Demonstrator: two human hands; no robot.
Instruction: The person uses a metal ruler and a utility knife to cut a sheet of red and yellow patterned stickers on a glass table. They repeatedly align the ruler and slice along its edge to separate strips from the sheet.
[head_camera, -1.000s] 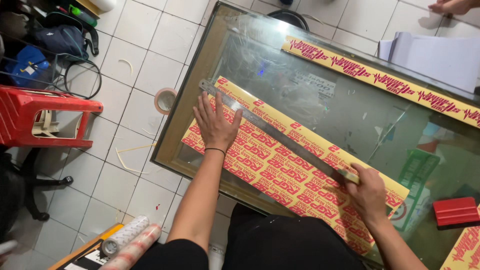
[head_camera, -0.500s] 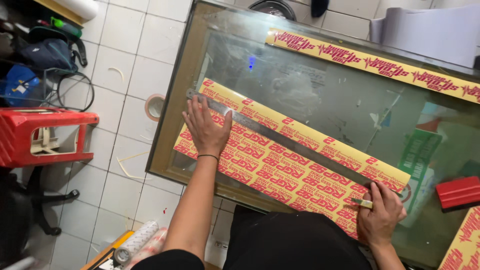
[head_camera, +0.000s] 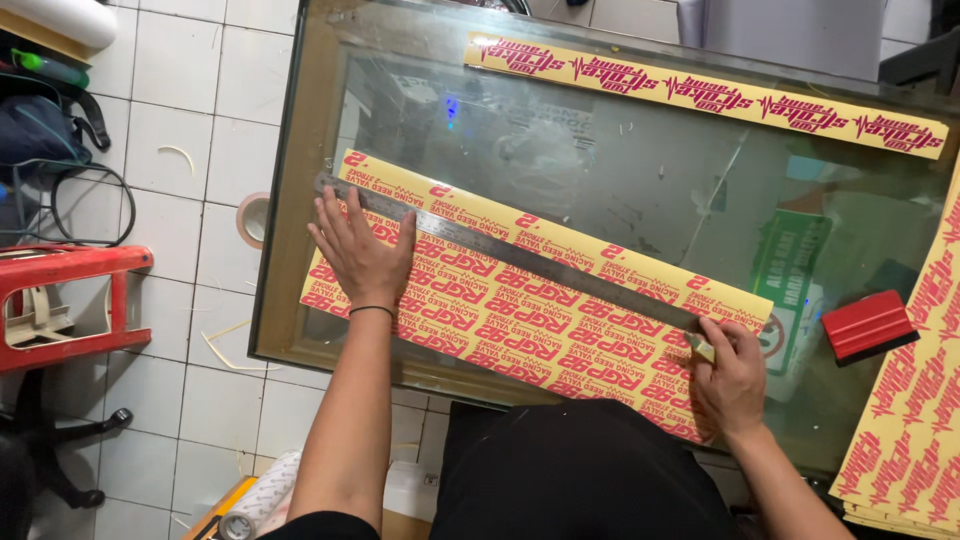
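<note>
My left hand (head_camera: 362, 255) is spread flat, palm pressing down on the long steel ruler (head_camera: 510, 255) near its far-left end, and my right hand (head_camera: 733, 380) is curled tight around a small yellow-handled knife (head_camera: 702, 347) right at the ruler's other end. The ruler lies diagonally across the yellow sticker sheet (head_camera: 520, 320), which sits flat on the glass surface (head_camera: 640, 170) just in front of me. Risk here, as I judge it: only one end of that ruler is pinned, so any sideways push from the blade could swing it off line and spoil a row of the red print. Smooth steel on glossy paper on slick glass, so nothing grips much. My fingertips sit close to the ruler's edge too. The sheet is thin and rectangular; a long narrow strip (head_camera: 705, 95) of the same stock lies along the far edge, and a red wedge-shaped squeegee (head_camera: 868, 325) rests to my right.
</note>
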